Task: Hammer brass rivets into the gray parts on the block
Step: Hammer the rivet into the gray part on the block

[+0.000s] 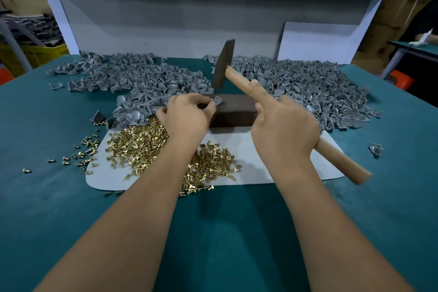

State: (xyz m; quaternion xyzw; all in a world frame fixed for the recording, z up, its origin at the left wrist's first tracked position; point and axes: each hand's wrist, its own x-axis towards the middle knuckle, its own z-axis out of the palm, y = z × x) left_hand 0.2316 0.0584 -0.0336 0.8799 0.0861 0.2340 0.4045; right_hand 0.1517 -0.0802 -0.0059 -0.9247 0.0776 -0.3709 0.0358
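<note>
Motion-blurred hammer head (224,64); part under fingers (208,108).

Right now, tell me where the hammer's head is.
In the head view, the hammer head is raised just above the dark block at table centre, between the two gray part piles, its handle gripped by the right hand.

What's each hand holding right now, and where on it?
The right hand grips the hammer mid-handle, index finger along the shaft. The left hand pinches a gray part by its near edge on the block.
</note>
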